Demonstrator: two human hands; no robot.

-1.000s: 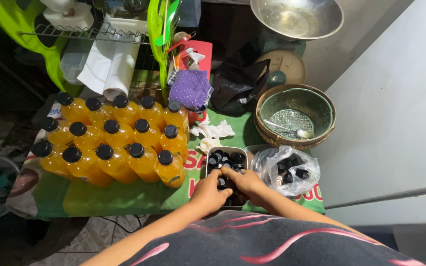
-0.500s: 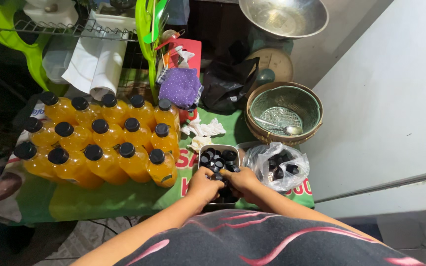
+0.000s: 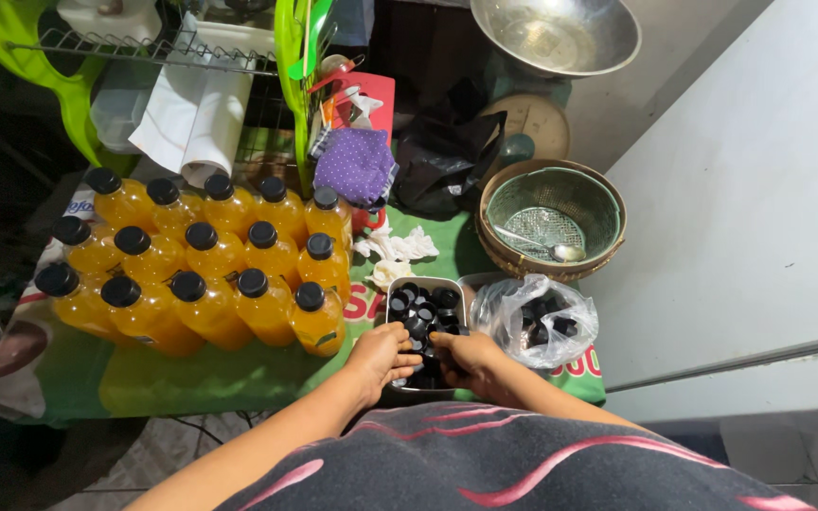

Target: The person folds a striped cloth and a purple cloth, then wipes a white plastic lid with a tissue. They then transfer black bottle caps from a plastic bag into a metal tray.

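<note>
Both hands, left (image 3: 378,355) and right (image 3: 467,362), had stayed in the tray of black bottle caps (image 3: 420,317), fingers curled among them; whether either gripped a cap, I cannot tell.

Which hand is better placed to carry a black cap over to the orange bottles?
Left, probably. The left hand rests at the cap tray on the side next to the orange bottles; the right hand sits farther off, toward the plastic bag.
</note>
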